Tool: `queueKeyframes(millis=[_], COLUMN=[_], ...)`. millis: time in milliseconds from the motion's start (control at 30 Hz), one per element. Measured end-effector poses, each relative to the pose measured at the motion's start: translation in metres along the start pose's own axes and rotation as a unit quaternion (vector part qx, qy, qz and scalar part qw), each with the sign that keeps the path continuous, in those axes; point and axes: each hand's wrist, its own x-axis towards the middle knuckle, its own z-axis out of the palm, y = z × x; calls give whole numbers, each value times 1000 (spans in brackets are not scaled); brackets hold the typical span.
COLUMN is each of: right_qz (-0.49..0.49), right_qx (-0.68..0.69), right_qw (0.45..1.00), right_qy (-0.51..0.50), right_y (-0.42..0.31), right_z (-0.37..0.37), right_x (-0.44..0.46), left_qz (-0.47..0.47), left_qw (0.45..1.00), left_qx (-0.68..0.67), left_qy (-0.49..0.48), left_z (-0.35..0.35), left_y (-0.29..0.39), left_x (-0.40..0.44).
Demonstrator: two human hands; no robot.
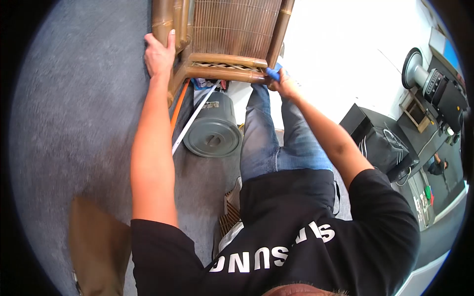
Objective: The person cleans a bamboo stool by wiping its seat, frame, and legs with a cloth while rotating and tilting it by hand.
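A brown bamboo furniture piece [237, 27], perhaps a chair, stands ahead of me with a slatted panel and thick cane rails. My left hand [159, 56] is closed round its thick left post, thumb on the inner side. At the right end of the lower rail [222, 74], my right hand [286, 85] is closed on a small blue object [272, 73]. That object touches the rail beside a woven strip; its exact kind is too small to make out.
Below the furniture a grey lidded bin [213, 130] stands near my legs, beside a white pole [195, 118] and an orange pole [179, 109]. A brown panel [98, 246] is at lower left. On the right are a black bag [385, 148] and a stool [414, 112].
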Motion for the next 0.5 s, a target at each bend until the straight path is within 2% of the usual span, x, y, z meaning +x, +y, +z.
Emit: queueKeyframes(millis=[67,100,200,267,333,433,500], right_qz=[-37,23,131,145,72,20,71], right_qx=[-82,-102,146,226,224,88,25], right_qw=[991,980,963,937,914,925,943], right_qy=[102,168,182,223,331,368,325], right_y=[-12,-8,-14,-11,-15,-17,-18], right_z=[32,62,66,70,86,93,88], right_x=[-12,-7,15,10,-4,-6,0], left_qz=[-21,-17,-29,-23,-19,-16,-16], left_qw=[1000,1000,999,999,999,998,998], left_qx=[-8,-8,23,25,24,21,22], left_qy=[9,23,23,35,39,56,64], left_z=[-3,-2,-3,-2,0,0,-1], left_y=[7,6,9,8,7,7,9], left_x=[-1,-1,-1,2,-2,-1,-2])
